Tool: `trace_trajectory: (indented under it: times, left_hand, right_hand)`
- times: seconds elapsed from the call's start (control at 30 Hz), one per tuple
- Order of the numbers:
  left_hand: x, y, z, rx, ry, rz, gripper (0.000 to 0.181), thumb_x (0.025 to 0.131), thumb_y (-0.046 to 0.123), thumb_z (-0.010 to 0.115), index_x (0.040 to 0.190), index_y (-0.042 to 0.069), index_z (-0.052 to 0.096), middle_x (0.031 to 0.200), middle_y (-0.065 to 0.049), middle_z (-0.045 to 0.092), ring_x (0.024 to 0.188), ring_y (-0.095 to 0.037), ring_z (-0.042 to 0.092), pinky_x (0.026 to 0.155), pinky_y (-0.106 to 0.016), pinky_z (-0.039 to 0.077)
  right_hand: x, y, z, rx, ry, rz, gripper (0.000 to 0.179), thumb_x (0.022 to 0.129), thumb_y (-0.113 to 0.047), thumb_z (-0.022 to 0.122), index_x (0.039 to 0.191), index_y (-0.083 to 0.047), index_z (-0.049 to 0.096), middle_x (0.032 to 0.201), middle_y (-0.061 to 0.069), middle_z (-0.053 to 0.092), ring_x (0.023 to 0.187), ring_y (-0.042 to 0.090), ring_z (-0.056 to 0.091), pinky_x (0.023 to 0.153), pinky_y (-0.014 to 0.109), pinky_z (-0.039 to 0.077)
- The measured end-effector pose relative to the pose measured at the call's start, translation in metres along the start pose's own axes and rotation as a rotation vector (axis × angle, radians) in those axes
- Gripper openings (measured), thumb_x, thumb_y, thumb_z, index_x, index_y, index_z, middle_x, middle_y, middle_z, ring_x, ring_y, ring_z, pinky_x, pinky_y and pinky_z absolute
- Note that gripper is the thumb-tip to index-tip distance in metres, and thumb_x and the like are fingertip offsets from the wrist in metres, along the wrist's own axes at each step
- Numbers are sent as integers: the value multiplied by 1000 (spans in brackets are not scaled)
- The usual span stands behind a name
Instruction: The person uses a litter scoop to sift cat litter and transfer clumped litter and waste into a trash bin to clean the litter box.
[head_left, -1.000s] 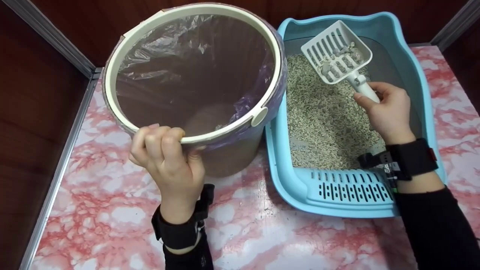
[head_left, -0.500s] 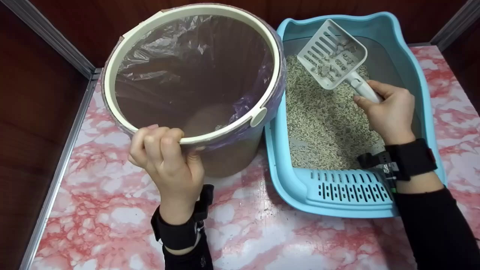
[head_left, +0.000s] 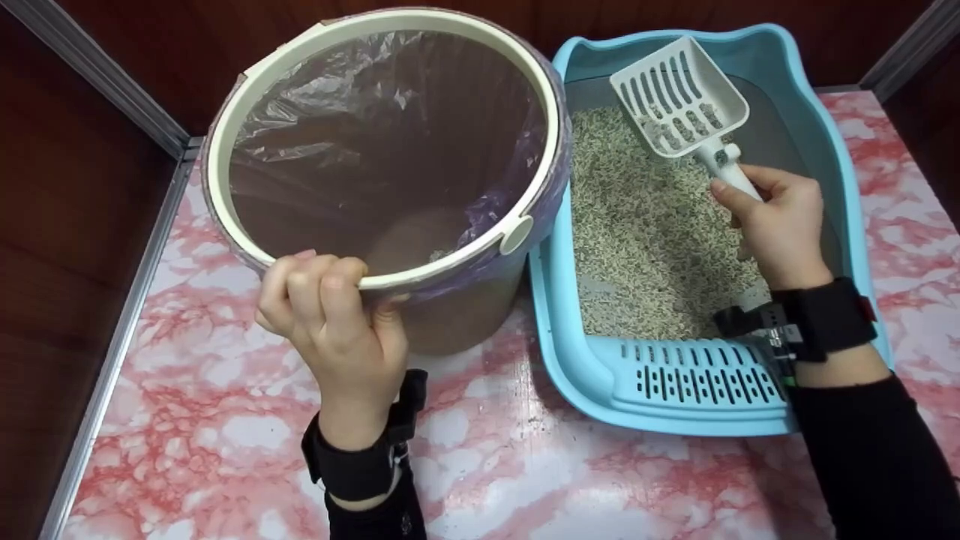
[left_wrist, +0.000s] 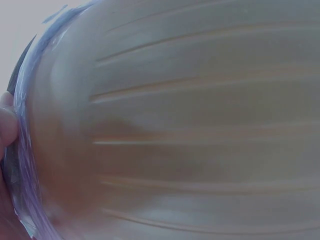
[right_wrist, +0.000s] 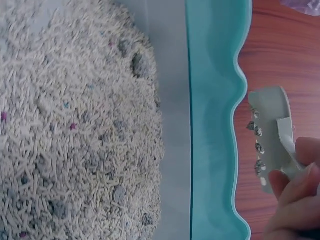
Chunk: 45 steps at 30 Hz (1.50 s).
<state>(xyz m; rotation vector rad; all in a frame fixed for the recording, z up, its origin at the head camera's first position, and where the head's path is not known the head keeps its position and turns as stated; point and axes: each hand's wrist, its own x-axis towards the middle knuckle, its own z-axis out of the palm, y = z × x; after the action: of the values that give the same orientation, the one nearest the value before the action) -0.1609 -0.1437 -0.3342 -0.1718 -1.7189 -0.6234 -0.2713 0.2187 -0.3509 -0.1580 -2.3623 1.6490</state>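
Observation:
My left hand grips the near rim of a trash can, fingers curled over the edge. A thin purplish plastic bag lines the can. In my right hand is the handle of a pale slotted litter scoop, held above the litter box. Small grey clumps lie in the scoop's slots; from the right wrist view, bits poke through its underside. The blue litter box holds pale pellet litter with darker clumps in it. In the left wrist view the can's ribbed side fills most of the picture.
The can stands against the left side of the litter box, on a red-and-white marbled surface. A dark reddish wooden wall runs behind both. Another dark panel with a metal edge borders the left side.
The scoop swings left and tilts, then comes back right and slightly up, and the clumps in it shift and look fewer. My left hand and the trash can stay in place.

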Motion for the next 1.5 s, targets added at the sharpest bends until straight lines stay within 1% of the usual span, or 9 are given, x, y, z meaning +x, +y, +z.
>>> trace_trajectory:
  times: [0.17, 0.37, 0.67, 0.8, 1.0, 1.1, 1.23, 1.33, 1.5]
  left_hand:
    - [0, 0, 0, -1, -2, 2, 52, 96, 54, 43, 82, 4, 51, 83, -14, 48, 98, -39, 43, 88, -53, 23]
    - [0, -1, 0, -1, 4, 4, 51, 97, 52, 44, 82, 4, 51, 83, -14, 48, 97, -40, 43, 88, -54, 23]
    - [0, 0, 0, 1, 0, 3, 49, 97, 50, 46, 82, 4, 51, 83, -14, 48, 97, -40, 43, 88, -54, 23]
    - [0, 0, 0, 1, 0, 2, 51, 97, 52, 45, 82, 4, 51, 83, -14, 48, 97, -40, 43, 88, -54, 23]
    - [1, 1, 0, -2, 7, 5, 53, 97, 54, 42, 82, 4, 50, 83, -14, 48, 96, -40, 43, 88, -54, 23]
    - [1, 0, 0, -2, 12, 5, 54, 97, 55, 41, 82, 4, 50, 82, -14, 48, 96, -41, 43, 89, -53, 23]
    - [1, 0, 0, -5, 12, 6, 54, 97, 55, 41, 81, 4, 50, 82, -14, 47, 96, -41, 43, 89, -53, 23]
    - [0, 0, 0, -4, 8, 6, 53, 97, 54, 42, 81, 4, 50, 82, -14, 48, 96, -41, 43, 89, -53, 23]
    - [0, 0, 0, -2, 1, 1, 51, 97, 52, 44, 83, 4, 51, 83, -15, 48, 98, -40, 43, 88, -54, 23]
  right_hand:
    - [-1, 1, -1, 315, -84, 44, 9, 91, -9, 69, 95, -3, 74, 50, -1, 47, 38, 6, 37, 32, 19, 26]
    - [-1, 1, -4, 599, -262, 136, 17, 95, -10, 63, 91, 5, 70, 54, 0, 45, 36, 5, 33, 34, 21, 17]
    - [1, -3, -13, 796, -437, 404, 26, 97, -18, 60, 99, 8, 66, 68, 2, 50, 42, 7, 38, 38, 20, 24]
    - [1, -3, -14, 809, -445, 422, 26, 97, -18, 60, 99, 8, 66, 72, 4, 53, 43, 7, 39, 39, 20, 26]
    - [0, 0, -7, 532, -305, 218, 18, 96, -14, 63, 91, 2, 69, 62, 0, 50, 38, 6, 35, 34, 20, 23]
    - [0, 0, -3, 206, -170, 91, 14, 95, -15, 64, 95, -2, 70, 55, -5, 46, 38, 4, 36, 34, 19, 27]
    - [0, 0, -1, -190, -26, -8, 28, 91, -20, 69, 110, 1, 67, 64, -13, 55, 43, 1, 41, 41, 17, 36]
    - [0, 0, -1, -306, 30, -55, 35, 88, -21, 72, 114, 3, 68, 69, -19, 57, 48, 0, 44, 49, 16, 38]
    - [0, 2, -2, -331, 71, -91, 34, 85, -20, 76, 113, -2, 71, 70, -25, 57, 50, -2, 46, 52, 15, 37]
